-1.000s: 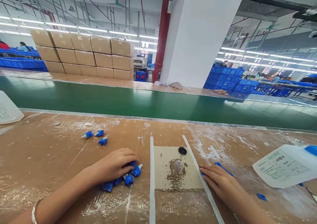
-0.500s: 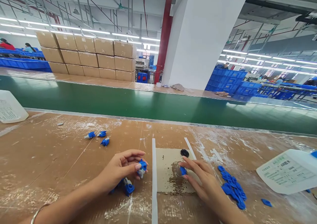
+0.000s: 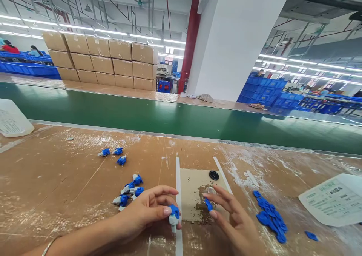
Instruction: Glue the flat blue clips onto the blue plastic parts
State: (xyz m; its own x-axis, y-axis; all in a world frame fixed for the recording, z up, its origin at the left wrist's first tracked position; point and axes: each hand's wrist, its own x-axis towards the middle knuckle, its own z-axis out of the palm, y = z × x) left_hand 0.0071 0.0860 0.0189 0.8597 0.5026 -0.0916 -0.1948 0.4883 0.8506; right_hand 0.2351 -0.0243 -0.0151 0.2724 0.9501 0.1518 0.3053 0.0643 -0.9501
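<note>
Between thumb and fingers, my left hand (image 3: 152,208) grips a small blue-and-grey plastic part (image 3: 174,216), its grey stem pointing down. My right hand (image 3: 233,216) pinches a flat blue piece (image 3: 208,204) above a stained cardboard square (image 3: 188,195). Just behind that piece is a small clear round dish (image 3: 209,190), partly hidden by my fingers. A black round cap (image 3: 214,175) lies at the square's far edge. Several blue-and-grey parts (image 3: 137,179) lie left of my left hand. To the right of my right hand is a pile of flat blue pieces (image 3: 270,212).
White strips (image 3: 178,173) flank the cardboard square. Three more blue-and-grey parts (image 3: 117,150) lie farther back. Labelled translucent jugs stand at the left (image 3: 14,118) and right (image 3: 333,199). A green conveyor belt (image 3: 127,110) runs behind the worktable, with stacked cartons (image 3: 102,66) beyond it.
My left hand has moved right with its part, closer to the cardboard square, uncovering the parts beside it. My right hand has drawn the flat blue piece slightly back from the clear dish.
</note>
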